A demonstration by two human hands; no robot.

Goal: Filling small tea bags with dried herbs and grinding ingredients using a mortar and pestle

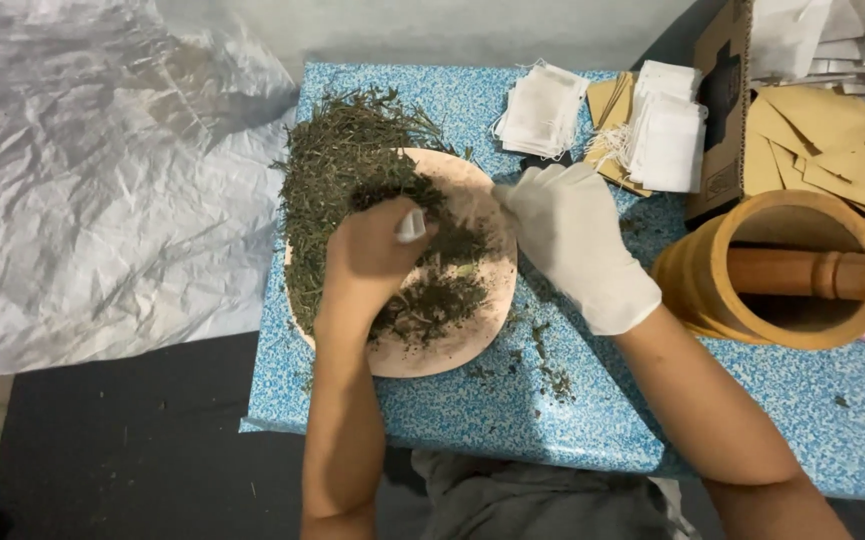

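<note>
Nearest, the bare left hand point(377, 255) has its fingers closed on a small white sachet point(411, 226) over the dried herbs point(352, 170) on the pale plate point(472, 335); the gloved right hand point(577, 245) (fingers loosely together) steadies the plate's far-right rim, seemingly against sliding; a wooden mortar point(752, 290) stands right.

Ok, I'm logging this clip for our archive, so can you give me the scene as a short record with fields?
surface: blue speckled table
left hand: bare left hand in the dried herbs, holding a small white item, unclear what
right hand: white-gloved right hand at the plate's edge
dish: round pinkish plate heaped with herbs
nearby: white sachet stacks, wooden mortar with pestle, cardboard box
left of table: crumpled plastic sheet
</note>
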